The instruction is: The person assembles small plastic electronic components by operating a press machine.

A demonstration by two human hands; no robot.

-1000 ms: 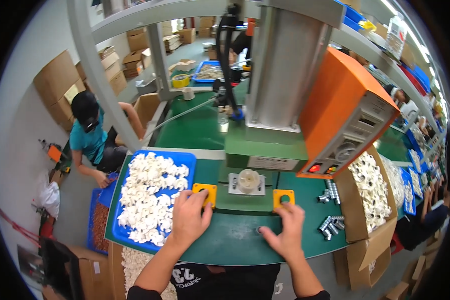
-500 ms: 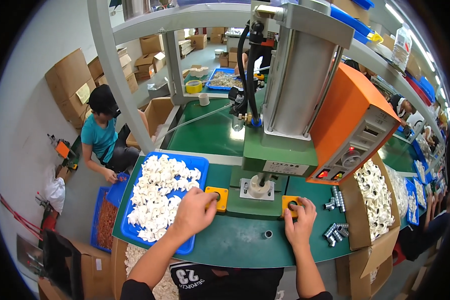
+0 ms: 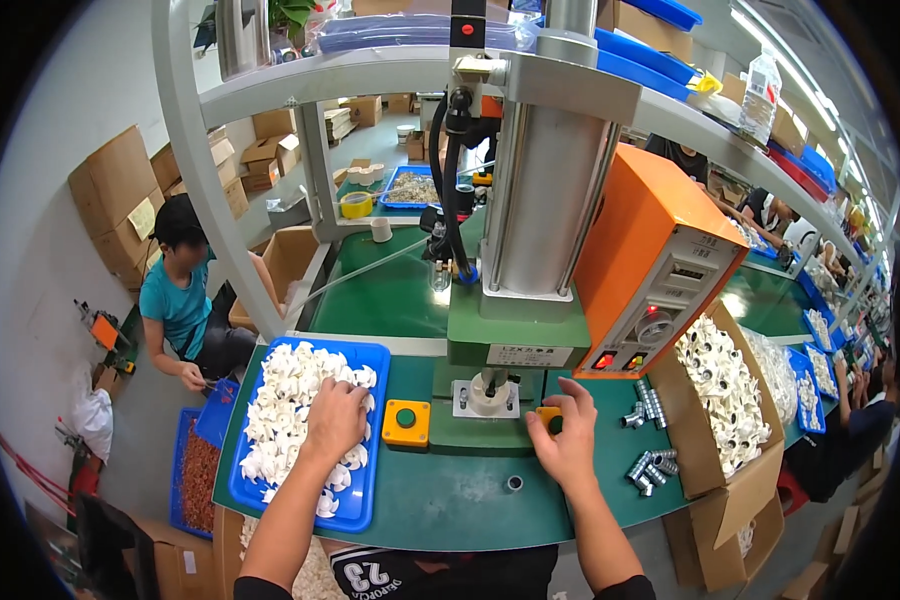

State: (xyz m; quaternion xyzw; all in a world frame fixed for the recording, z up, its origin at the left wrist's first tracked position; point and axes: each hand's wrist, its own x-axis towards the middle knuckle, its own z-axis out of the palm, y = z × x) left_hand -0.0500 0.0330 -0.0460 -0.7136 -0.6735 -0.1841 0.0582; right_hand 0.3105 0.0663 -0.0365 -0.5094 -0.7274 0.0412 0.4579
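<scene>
"in the head view, what is your left hand doing?"

"my left hand (image 3: pixel 338 415) is lying over curved white pieces (image 3: pixel 282 420) in a blue tray (image 3: pixel 354 518); i cannot tell whether its fingers are gripping one."

"and your right?"

"my right hand (image 3: pixel 567 440) is holding thumb and fingers apart, partly covering a yellow button box (image 3: pixel 547 412); i cannot tell whether it is touching."

"what is standing ahead?"

"a green press (image 3: pixel 518 337), with a round white part (image 3: pixel 489 402) sitting on its metal plate (image 3: pixel 461 400). nearer me, a short metal sleeve (image 3: pixel 514 483) is standing on the green table (image 3: pixel 435 505)."
</scene>
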